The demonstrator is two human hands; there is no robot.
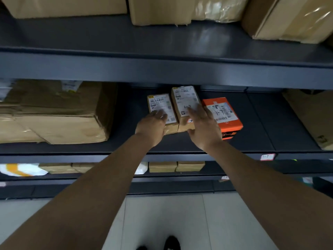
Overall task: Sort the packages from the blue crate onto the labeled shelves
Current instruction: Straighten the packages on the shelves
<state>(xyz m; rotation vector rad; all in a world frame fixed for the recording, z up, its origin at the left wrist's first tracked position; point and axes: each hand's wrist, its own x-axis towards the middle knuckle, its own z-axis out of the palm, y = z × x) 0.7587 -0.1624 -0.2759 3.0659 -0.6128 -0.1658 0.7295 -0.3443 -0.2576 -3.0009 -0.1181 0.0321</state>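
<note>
Three small packages lie side by side on the middle shelf (180, 147). The left one is a small brown box (159, 103) with a white label. The middle brown box (183, 99) is taller and marked 1-7. An orange box (227, 116) with a white label lies on the right. My left hand (153, 126) rests flat on the near end of the left brown box, fingers straight. My right hand (203, 125) lies with straight fingers over the near end of the middle box, beside the orange box. The blue crate is out of view.
A big crumpled cardboard box (54, 112) fills the shelf's left side, another carton (313, 114) the right. A red-edged tag reading 1-7 (268, 156) sticks on the shelf's front edge. Large cartons (162, 9) sit on the shelf above, small boxes (176, 166) below. Grey floor lies underfoot.
</note>
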